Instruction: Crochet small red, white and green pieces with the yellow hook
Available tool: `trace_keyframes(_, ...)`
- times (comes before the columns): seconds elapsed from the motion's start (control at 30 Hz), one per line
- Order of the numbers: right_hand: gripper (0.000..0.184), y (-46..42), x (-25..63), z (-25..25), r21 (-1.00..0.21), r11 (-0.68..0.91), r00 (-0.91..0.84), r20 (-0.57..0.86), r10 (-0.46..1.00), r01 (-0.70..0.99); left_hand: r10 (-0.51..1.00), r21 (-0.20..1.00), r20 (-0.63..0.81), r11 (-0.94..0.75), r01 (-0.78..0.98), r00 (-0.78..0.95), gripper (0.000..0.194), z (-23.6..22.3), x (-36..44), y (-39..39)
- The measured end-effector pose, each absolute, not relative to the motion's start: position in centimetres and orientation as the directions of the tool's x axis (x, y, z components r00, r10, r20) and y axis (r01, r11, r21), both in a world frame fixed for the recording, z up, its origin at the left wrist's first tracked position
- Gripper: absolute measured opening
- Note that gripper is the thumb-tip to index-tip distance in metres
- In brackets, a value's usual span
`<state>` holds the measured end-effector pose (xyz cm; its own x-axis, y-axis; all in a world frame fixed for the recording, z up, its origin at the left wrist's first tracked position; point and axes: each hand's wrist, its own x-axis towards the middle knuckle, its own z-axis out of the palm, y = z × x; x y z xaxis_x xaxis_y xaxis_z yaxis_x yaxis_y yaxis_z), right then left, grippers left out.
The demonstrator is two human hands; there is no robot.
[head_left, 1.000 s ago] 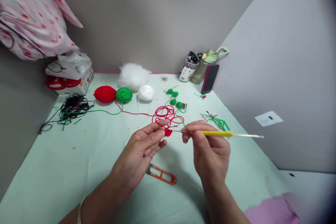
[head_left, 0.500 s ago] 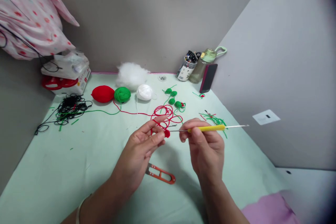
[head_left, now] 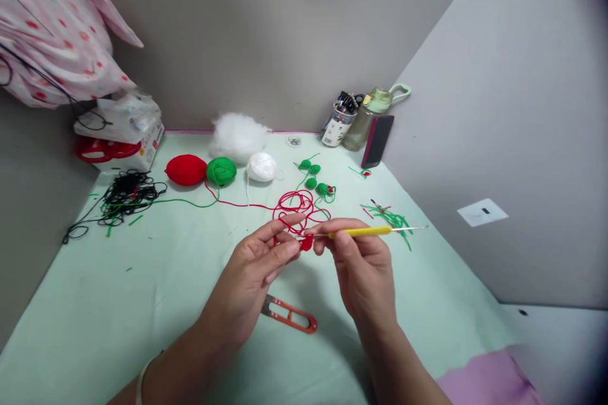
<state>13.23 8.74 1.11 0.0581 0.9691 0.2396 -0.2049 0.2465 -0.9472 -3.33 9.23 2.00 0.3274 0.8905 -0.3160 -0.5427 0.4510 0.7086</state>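
Observation:
Between thumb and fingers, my left hand (head_left: 251,266) pinches a small red crochet piece (head_left: 306,242), with red yarn running over its fingers. My right hand (head_left: 363,266) grips a crochet hook (head_left: 365,231) by its yellow handle. The hook's left tip meets the red piece, though the exact stitch is too small to make out; its other metal end points right. Loose red yarn (head_left: 297,202) lies in loops just beyond my hands. Below them rest orange thread snips (head_left: 291,315), whose blades are partly hidden by my left hand.
A red yarn ball (head_left: 186,170), green yarn ball (head_left: 221,171) and white yarn ball (head_left: 261,167) stand before white stuffing (head_left: 240,136). Small green crocheted pieces (head_left: 311,183), green scraps (head_left: 392,220), tangled black cord (head_left: 130,196), a phone (head_left: 379,142), bottle (head_left: 360,126) and pen cup (head_left: 337,125) surround the work.
My right hand has moved left with the crochet hook, bringing it closer to my left hand. The red piece shows more and sits slightly further right. My left hand is nearly still.

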Motion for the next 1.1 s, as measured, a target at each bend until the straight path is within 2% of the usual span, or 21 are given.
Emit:
trace_keyframes(0.13, 0.018, 8.4, 13.3, 1.3, -0.948, 0.273, 0.035, 0.271, 0.962, -0.163, 0.896, 0.767, -0.32, 0.436, -0.471, 0.308, 0.032, 1.7, -3.6, 9.2)
trace_keyframes(0.23, 0.022, 7.8, 13.3, 1.4, -0.894, 0.442, 0.041, 0.446, 0.894, 0.073, 0.923, 0.81, -0.303, 0.38, -0.448, 0.237, 0.032, 1.6, -3.5, 9.0)
trace_keyframes(0.27, 0.024, 7.6, 13.2, 1.4, -0.83, 0.527, 0.009, 0.537, 0.844, 0.183, 0.933, 0.815, -0.287, 0.356, -0.457, 0.215, 0.031, 1.6, -3.4, 8.9)
trace_keyframes(0.33, 0.028, 7.3, 13.1, 1.2, -0.627, 0.663, -0.123, 0.682, 0.721, 0.408, 0.948, 0.812, -0.251, 0.315, -0.491, 0.194, 0.033, 1.7, -3.2, 8.7)
trace_keyframes(0.4, 0.032, 7.2, 12.9, 1.1, -0.425, 0.711, -0.26, 0.725, 0.638, 0.561, 0.944, 0.782, -0.256, 0.33, -0.53, 0.209, 0.04, 1.9, -3.1, 8.7)
trace_keyframes(0.43, 0.033, 7.2, 12.9, 1.1, -0.389, 0.704, -0.276, 0.724, 0.633, 0.595, 0.931, 0.751, -0.278, 0.364, -0.551, 0.236, 0.042, 2.0, -3.1, 8.7)
trace_keyframes(0.5, 0.033, 7.3, 12.8, 1.1, -0.444, 0.675, -0.217, 0.717, 0.662, 0.59, 0.883, 0.662, -0.333, 0.468, -0.586, 0.329, 0.041, 2.2, -3.1, 9.0)
trace_keyframes(0.6, 0.026, 7.7, 13.0, 1.3, -0.694, 0.612, -0.011, 0.658, 0.753, 0.379, 0.83, 0.577, -0.373, 0.557, -0.597, 0.414, 0.032, 2.4, -3.3, 9.3)
trace_keyframes(0.7, 0.022, 8.3, 13.1, 1.4, -0.859, 0.511, 0.073, 0.512, 0.856, 0.028, 0.863, 0.641, -0.353, 0.505, -0.578, 0.362, 0.031, 2.4, -3.3, 9.3)
trace_keyframes(0.77, 0.018, 8.6, 12.9, 1.5, -0.883, 0.466, 0.034, 0.465, 0.885, -0.054, 0.889, 0.703, -0.323, 0.456, -0.545, 0.326, 0.032, 2.4, -3.1, 9.2)
trace_keyframes(0.9, 0.019, 8.7, 12.4, 1.7, -0.868, 0.496, 0.018, 0.496, 0.868, 0.025, 0.906, 0.783, -0.28, 0.407, -0.47, 0.317, 0.031, 2.1, -2.9, 8.8)
trace_keyframes(1.0, 0.022, 8.3, 12.2, 1.6, -0.827, 0.534, 0.0, 0.542, 0.84, 0.174, 0.914, 0.801, -0.292, 0.394, -0.45, 0.281, 0.035, 1.9, -2.9, 8.6)
trace_keyframes(1.03, 0.025, 8.0, 12.2, 1.4, -0.792, 0.554, -0.03, 0.566, 0.824, 0.257, 0.917, 0.8, -0.301, 0.391, -0.455, 0.26, 0.037, 1.9, -2.9, 8.6)
trace_keyframes(1.1, 0.031, 7.7, 12.3, 0.9, -0.647, 0.629, -0.105, 0.656, 0.747, 0.432, 0.916, 0.777, -0.318, 0.399, -0.487, 0.244, 0.039, 1.9, -2.8, 8.7)
